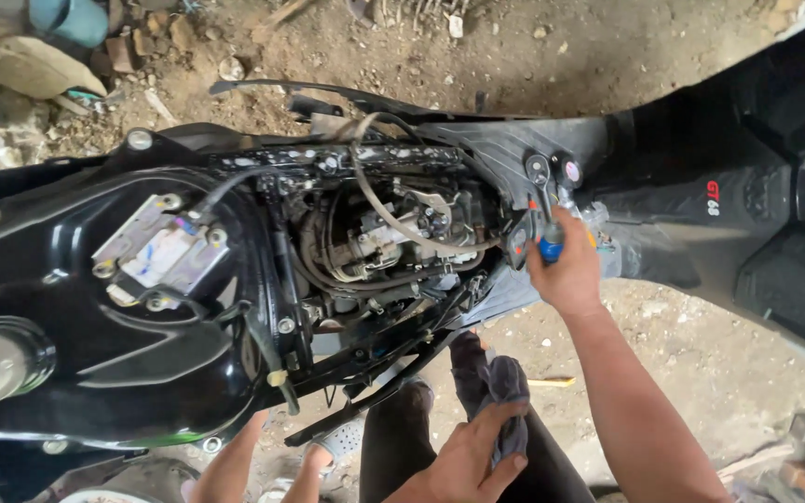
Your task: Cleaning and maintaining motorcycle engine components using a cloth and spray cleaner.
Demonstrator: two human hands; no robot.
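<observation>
- Outdoors, bare dirt ground (pixel 682 354) strewn with stones is seen beneath a stripped black scooter (pixel 76 363).
- A blue-handled tool (pixel 550 248) is enclosed by the right hand (pixel 566 270)'s grip.
- A dark rag (pixel 496 396) is clutched in the left hand (pixel 463 461).

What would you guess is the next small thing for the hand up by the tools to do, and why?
Probably lift the blue-handled tool off the grey panel. The right hand is closed around its handle beside several wrenches lying there, next to the open engine bay. The left hand grips a dark rag below.
</observation>
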